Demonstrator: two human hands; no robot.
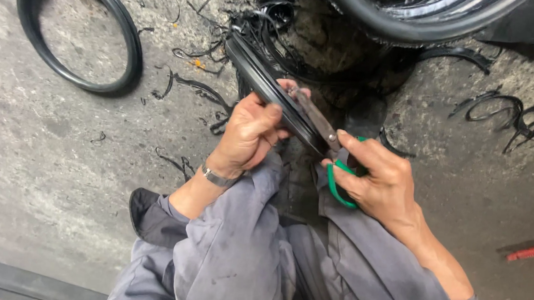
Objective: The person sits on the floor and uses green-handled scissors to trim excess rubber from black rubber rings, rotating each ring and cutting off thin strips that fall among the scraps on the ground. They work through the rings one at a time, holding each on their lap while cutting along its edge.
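Observation:
My left hand (251, 133) grips a black rubber ring (260, 76) by its edge, holding it up on its side over my knees. My right hand (379, 180) holds a pair of scissors with green handles (335, 185). The metal blades (316, 119) lie along the ring's rim, right by my left fingertips. A metal band sits on my left wrist. My grey trouser legs fill the lower middle of the view.
Another black rubber ring (81, 40) lies flat on the concrete floor at upper left. Thin black rubber trimmings (201, 88) are scattered around, with more strips (505, 114) at right. A large black tyre-like ring (419, 19) sits at top. A red object (527, 252) lies at far right.

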